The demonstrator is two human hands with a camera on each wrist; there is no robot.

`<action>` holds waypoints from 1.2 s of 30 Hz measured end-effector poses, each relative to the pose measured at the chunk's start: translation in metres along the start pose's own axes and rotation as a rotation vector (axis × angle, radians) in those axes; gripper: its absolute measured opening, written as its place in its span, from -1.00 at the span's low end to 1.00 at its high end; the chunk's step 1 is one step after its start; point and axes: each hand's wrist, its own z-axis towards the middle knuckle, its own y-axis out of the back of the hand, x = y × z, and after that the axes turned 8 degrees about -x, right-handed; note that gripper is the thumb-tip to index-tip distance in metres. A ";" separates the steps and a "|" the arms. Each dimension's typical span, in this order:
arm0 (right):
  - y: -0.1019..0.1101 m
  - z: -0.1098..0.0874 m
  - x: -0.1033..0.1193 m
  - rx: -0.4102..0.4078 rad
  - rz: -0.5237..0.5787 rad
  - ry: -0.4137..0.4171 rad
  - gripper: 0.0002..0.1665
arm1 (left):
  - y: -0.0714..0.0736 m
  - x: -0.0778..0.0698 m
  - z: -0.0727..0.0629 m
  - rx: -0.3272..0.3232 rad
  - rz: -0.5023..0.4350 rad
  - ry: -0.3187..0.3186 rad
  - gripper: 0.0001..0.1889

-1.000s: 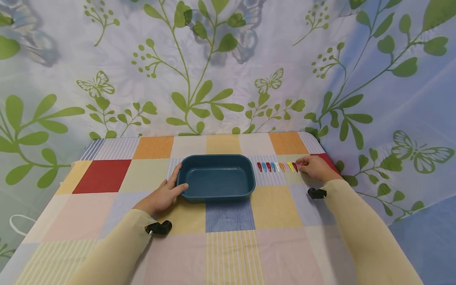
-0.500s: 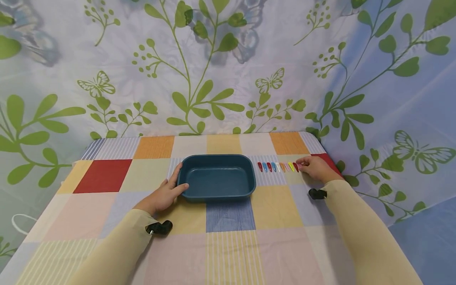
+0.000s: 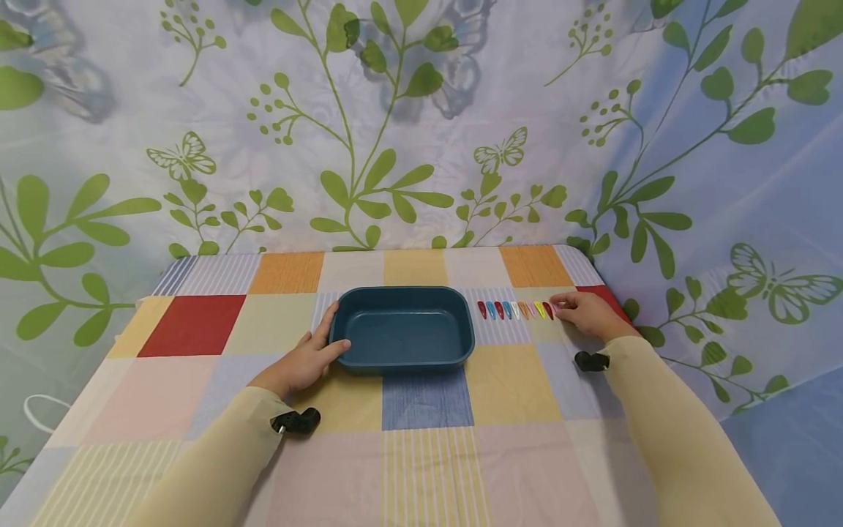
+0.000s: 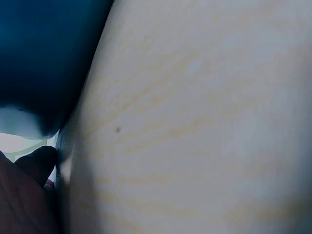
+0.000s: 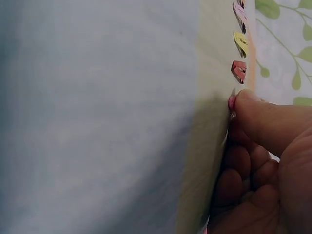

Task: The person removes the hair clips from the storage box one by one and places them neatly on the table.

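Note:
A dark blue rectangular tray stands mid-table. My left hand rests against its left end, fingers extended along the outer wall and thumb laid over the rim. To the tray's right, snap hair clips lie side by side in a row, in red, blue, white, orange, pink and yellow. At the row's right end my right hand pinches a pink hair clip between thumb and forefinger, close over the cloth; the fingers hide most of it. A red clip lies nearest to it.
A patchwork cloth covers the table. A curtain with green leaves hangs right behind the table and along its right side. A white cable loop shows beyond the left edge. Black wrist cameras sit at both cuffs.
The whole head view has shifted very slightly. Both hands keep their places, the left at the tray and the right at the end of the clip row.

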 end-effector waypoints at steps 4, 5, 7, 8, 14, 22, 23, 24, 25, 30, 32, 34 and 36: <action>0.000 0.001 0.000 0.004 0.000 0.003 -0.44 | 0.000 0.000 0.001 0.001 -0.009 -0.012 -0.11; 0.000 0.001 0.000 0.006 -0.001 0.003 -0.44 | 0.000 0.001 0.001 0.002 -0.011 -0.013 -0.11; -0.001 0.002 0.000 0.010 -0.009 0.011 -0.44 | 0.000 0.002 0.001 0.001 -0.008 -0.012 -0.11; -0.001 0.002 0.001 0.011 -0.010 0.011 -0.44 | 0.000 0.002 0.001 0.000 -0.007 -0.009 -0.11; -0.004 0.003 0.001 0.022 -0.013 -0.005 -0.44 | -0.001 0.003 0.001 -0.002 -0.008 0.004 -0.11; -0.003 0.001 -0.002 0.032 0.003 -0.041 -0.41 | -0.001 0.004 0.003 0.003 0.000 0.028 -0.12; -0.002 0.001 -0.002 0.030 0.011 -0.038 -0.42 | -0.001 0.004 0.003 0.003 0.000 0.026 -0.12; -0.002 0.001 -0.002 0.029 0.016 -0.035 -0.42 | -0.001 0.004 0.003 0.003 -0.001 0.026 -0.12; -0.002 0.001 -0.003 0.025 0.020 -0.029 -0.42 | -0.001 0.004 0.003 0.002 -0.001 0.024 -0.12; -0.001 0.002 -0.004 0.014 0.030 0.005 -0.44 | 0.000 0.003 0.003 -0.001 -0.001 0.024 -0.12; -0.002 0.003 -0.004 0.017 0.030 0.012 -0.44 | 0.000 0.003 0.003 -0.003 -0.002 0.022 -0.12; -0.002 0.003 -0.004 0.021 0.024 0.014 -0.44 | 0.000 0.003 0.003 -0.005 -0.007 0.022 -0.12; -0.002 0.004 -0.004 0.025 0.015 0.020 -0.44 | -0.001 0.004 0.003 -0.006 -0.011 0.021 -0.12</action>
